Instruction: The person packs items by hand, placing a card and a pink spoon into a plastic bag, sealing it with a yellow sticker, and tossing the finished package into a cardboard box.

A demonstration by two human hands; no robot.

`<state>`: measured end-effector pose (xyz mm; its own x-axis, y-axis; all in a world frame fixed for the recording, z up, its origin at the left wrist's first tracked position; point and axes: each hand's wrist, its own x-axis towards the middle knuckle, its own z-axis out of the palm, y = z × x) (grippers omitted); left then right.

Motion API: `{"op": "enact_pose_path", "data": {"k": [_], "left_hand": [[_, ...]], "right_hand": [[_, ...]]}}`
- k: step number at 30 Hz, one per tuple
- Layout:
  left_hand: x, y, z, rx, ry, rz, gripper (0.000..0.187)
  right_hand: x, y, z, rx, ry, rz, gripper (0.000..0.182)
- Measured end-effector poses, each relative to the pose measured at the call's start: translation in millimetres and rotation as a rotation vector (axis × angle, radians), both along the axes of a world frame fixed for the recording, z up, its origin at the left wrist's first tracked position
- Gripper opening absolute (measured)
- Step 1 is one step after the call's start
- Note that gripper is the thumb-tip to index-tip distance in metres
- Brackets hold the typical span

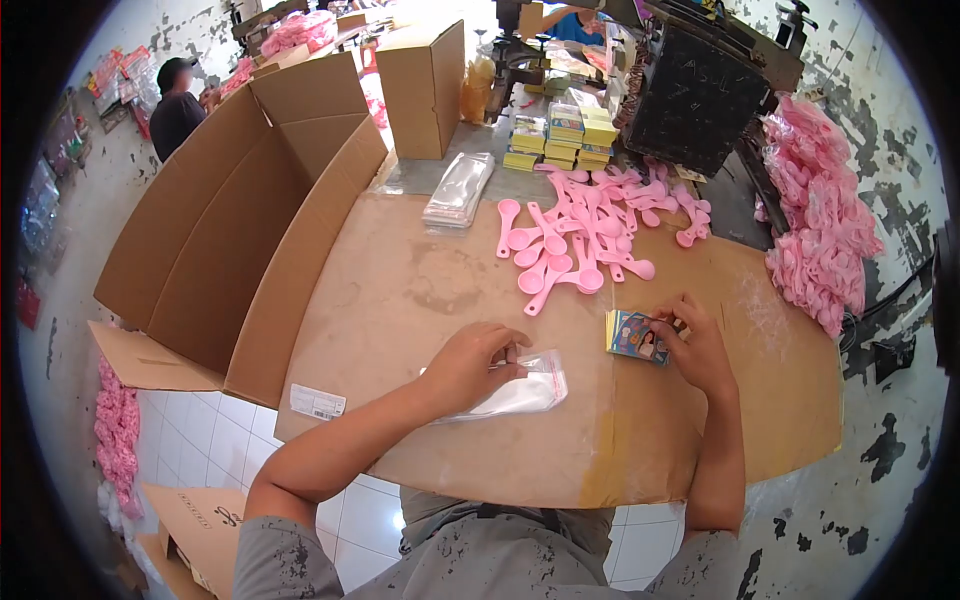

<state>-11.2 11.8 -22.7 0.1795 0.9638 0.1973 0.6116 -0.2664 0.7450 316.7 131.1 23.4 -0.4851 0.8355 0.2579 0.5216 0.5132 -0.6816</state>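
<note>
My left hand (478, 368) is over a small pile of clear plastic bags (540, 392) lying on the cardboard-covered table. Its thumb and fingertips are pinched together at the upper edge of a bag. To the right, my right hand (700, 348) rests at a short stack of printed cards (634, 336) with blue fronts and yellow edges. Thumb and fingers close on the right side of the top card. Beyond both hands lies a loose heap of pink plastic measuring spoons (580, 235).
A large open carton (215, 230) stands at the left, with a taller box (420, 95) behind it. More clear bags (458, 190) and stacked cards (565, 130) lie at the back. A dark machine (690, 95) and bagged pink items (815, 220) are right. Another person (180, 112) is far left.
</note>
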Motion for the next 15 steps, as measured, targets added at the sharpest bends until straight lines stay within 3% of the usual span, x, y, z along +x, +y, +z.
{"op": "enact_pose_path", "data": {"k": [3, 6, 9, 15], "left_hand": [[0, -1, -3, 0.054, 0.014, -0.006, 0.019], [-2, 0, -6, 0.143, 0.081, -0.052, 0.016], [-3, 1, -8, 0.205, 0.103, -0.073, 0.016], [2, -4, -1, 0.217, 0.076, -0.049, 0.019]], "right_hand": [[-11, -13, 7, -0.145, 0.104, -0.004, 0.012], [-30, -31, -14, -0.482, 0.565, 0.149, 0.011], [-48, -31, -19, 0.012, 0.109, 0.411, 0.014], [-58, -49, -16, 0.038, -0.161, 0.467, 0.02]]}}
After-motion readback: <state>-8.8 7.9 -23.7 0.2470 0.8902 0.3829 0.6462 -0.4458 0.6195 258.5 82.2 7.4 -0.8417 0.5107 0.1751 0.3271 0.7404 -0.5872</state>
